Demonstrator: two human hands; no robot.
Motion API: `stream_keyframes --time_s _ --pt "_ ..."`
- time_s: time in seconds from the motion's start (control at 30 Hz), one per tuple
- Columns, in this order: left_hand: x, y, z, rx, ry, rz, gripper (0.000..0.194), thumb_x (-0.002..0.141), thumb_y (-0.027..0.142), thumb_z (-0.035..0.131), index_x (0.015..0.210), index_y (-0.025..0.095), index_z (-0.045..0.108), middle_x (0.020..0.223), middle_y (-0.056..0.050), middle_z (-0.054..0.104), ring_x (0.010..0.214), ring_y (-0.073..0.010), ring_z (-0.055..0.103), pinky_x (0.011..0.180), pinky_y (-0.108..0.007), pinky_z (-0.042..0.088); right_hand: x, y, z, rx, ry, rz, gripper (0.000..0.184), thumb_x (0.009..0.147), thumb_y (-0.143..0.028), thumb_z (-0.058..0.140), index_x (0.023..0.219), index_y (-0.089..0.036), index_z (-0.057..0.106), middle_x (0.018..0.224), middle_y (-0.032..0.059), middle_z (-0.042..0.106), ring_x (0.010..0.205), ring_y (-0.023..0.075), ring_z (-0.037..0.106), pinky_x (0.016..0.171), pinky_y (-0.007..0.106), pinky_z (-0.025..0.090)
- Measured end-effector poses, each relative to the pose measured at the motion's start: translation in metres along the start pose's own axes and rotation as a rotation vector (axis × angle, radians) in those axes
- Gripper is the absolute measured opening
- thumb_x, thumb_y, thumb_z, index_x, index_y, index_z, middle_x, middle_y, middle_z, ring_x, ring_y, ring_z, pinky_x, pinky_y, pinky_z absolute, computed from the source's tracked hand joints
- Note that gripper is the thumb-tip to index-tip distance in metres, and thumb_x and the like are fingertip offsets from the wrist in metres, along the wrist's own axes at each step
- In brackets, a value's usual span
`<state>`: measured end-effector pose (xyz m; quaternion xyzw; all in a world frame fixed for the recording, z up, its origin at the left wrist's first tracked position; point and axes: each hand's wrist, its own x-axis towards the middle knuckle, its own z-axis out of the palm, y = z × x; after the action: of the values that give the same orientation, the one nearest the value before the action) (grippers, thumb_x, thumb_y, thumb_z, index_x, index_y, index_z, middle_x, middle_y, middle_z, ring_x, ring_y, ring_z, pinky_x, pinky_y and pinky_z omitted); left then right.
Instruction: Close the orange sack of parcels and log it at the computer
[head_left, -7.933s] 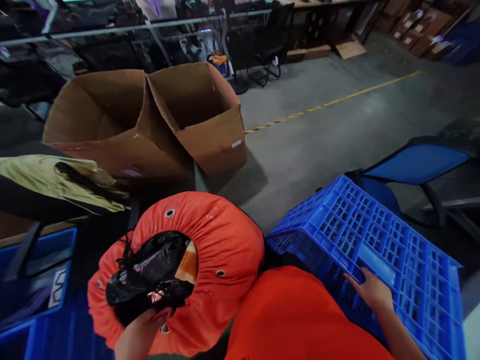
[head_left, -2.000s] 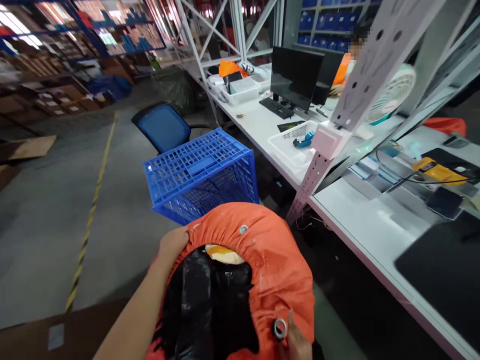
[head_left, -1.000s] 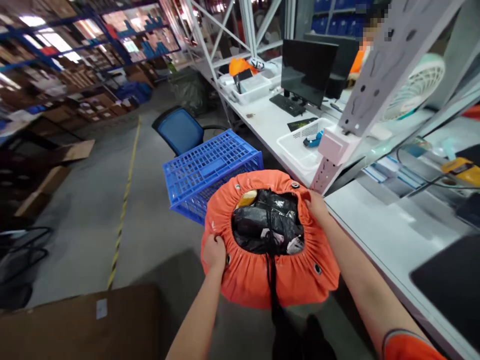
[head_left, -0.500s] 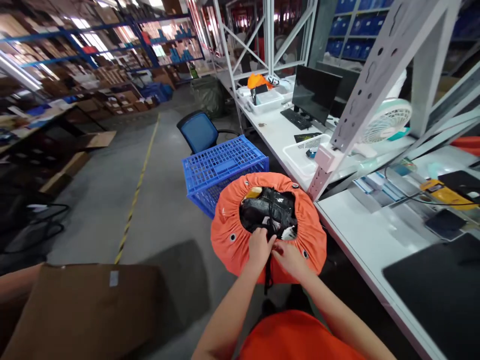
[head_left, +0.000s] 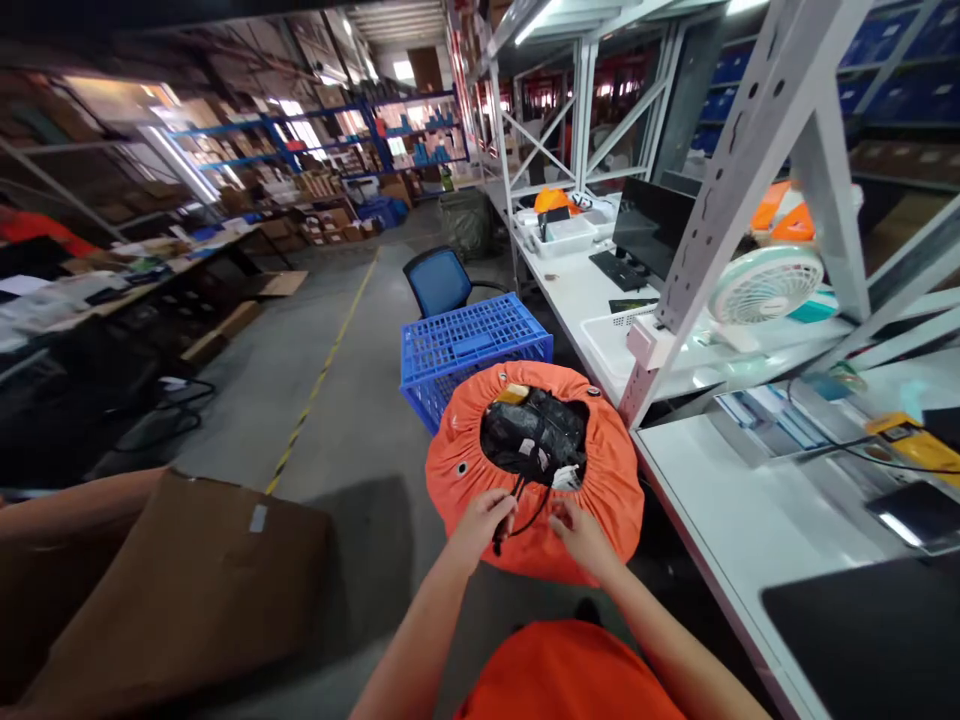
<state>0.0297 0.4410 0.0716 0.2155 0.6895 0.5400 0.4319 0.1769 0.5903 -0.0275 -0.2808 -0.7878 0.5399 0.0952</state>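
A big orange sack (head_left: pixel 600 480) with metal eyelets stands on the floor in front of me, its gathered mouth open on black plastic parcels (head_left: pixel 534 436). A black drawstring (head_left: pixel 517 500) hangs from the near rim. My left hand (head_left: pixel 484 520) is closed around that cord at the sack's front edge. My right hand (head_left: pixel 581 532) rests on the rim just beside it, fingers curled on the orange fabric.
A blue plastic crate (head_left: pixel 472 345) lies behind the sack, a blue office chair (head_left: pixel 439 282) beyond it. A white workbench (head_left: pixel 720 500) with a fan (head_left: pixel 754 290), monitor (head_left: pixel 651 232) and trays runs along the right. A brown cardboard box (head_left: pixel 187 590) sits at lower left. A yellow floor line (head_left: pixel 322 375) runs down the aisle.
My hands came together from the sack's sides to its near rim and took hold of the black drawstring. The view rose, showing more of the aisle.
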Motion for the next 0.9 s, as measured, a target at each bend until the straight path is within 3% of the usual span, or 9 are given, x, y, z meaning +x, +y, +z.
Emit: stream_keyframes --time_s 0.17,0.3,0.4,0.5,0.6,0.73,0.8,0.9 --pt "-0.047 0.01 -0.015 -0.313 0.016 0.042 0.044 0.076 0.057 0.077 0.078 0.014 0.067 0.056 0.0 0.058 0.051 -0.0101 0.051 0.055 -0.023 0.041 0.015 -0.025 0.009 0.106 -0.06 -0.121 0.047 0.089 -0.052 0.049 0.113 -0.014 0.065 0.106 0.0162 0.07 0.098 0.0283 0.067 0.094 0.045 0.052" --pt "-0.069 0.019 -0.013 -0.494 0.102 0.162 0.041 0.069 0.048 0.087 0.093 0.016 0.077 0.083 -0.008 0.072 0.077 -0.0168 0.065 0.078 -0.029 0.052 -0.004 -0.065 0.019 0.185 -0.34 -0.345 0.05 0.09 -0.057 0.055 0.122 -0.021 0.068 0.131 0.0135 0.064 0.126 0.028 0.056 0.113 0.044 0.04" --pt "-0.072 0.026 -0.012 -0.517 0.154 0.222 0.041 0.07 0.042 0.087 0.102 0.017 0.079 0.096 -0.01 0.073 0.086 -0.0198 0.066 0.083 -0.032 0.053 -0.022 -0.095 0.015 0.203 -0.598 -0.45 0.047 0.09 -0.056 0.059 0.12 -0.022 0.071 0.118 0.0104 0.07 0.11 0.0265 0.064 0.098 0.038 0.049" --pt "-0.068 0.031 -0.018 -0.622 0.287 0.285 0.043 0.067 0.038 0.089 0.105 0.02 0.08 0.1 -0.009 0.073 0.079 -0.0171 0.063 0.079 -0.031 0.054 -0.033 -0.112 -0.009 0.143 -0.676 -0.449 0.032 0.085 -0.05 0.07 0.102 -0.025 0.075 0.086 0.0012 0.07 0.08 0.0193 0.065 0.073 0.029 0.049" --pt "-0.063 0.032 -0.027 -0.709 0.389 0.297 0.04 0.06 0.039 0.092 0.093 0.019 0.081 0.103 -0.009 0.072 0.079 -0.0162 0.063 0.071 -0.027 0.053 -0.039 -0.114 -0.051 0.051 -0.532 -0.447 0.028 0.09 -0.048 0.064 0.091 -0.022 0.073 0.079 0.0011 0.064 0.074 0.0165 0.06 0.068 0.028 0.043" --pt "-0.056 0.033 -0.026 -0.633 0.327 0.26 0.048 0.064 0.037 0.089 0.107 0.02 0.077 0.078 -0.001 0.06 0.058 -0.006 0.044 0.05 -0.017 0.037 -0.05 -0.098 -0.119 0.047 -0.31 -0.412 0.048 0.097 -0.051 0.051 0.064 -0.019 0.062 0.062 0.0022 0.056 0.059 0.0141 0.048 0.058 0.028 0.037" --pt "-0.053 0.036 -0.023 -0.579 0.28 0.262 0.049 0.066 0.041 0.086 0.108 0.018 0.076 0.068 0.002 0.052 0.053 -0.0046 0.034 0.046 -0.016 0.027 -0.058 -0.087 -0.153 0.104 -0.214 -0.384 0.046 0.096 -0.051 0.053 0.065 -0.019 0.063 0.062 0.0031 0.056 0.058 0.0148 0.049 0.056 0.029 0.038" --pt "-0.046 0.041 -0.021 -0.467 0.254 0.25 0.047 0.065 0.049 0.085 0.096 0.014 0.075 0.065 0.0 0.052 0.054 -0.0063 0.037 0.046 -0.017 0.024 -0.071 -0.069 -0.195 0.159 0.052 -0.303 0.035 0.092 -0.05 0.059 0.073 -0.022 0.068 0.068 0.0059 0.061 0.058 0.0176 0.053 0.054 0.031 0.041"
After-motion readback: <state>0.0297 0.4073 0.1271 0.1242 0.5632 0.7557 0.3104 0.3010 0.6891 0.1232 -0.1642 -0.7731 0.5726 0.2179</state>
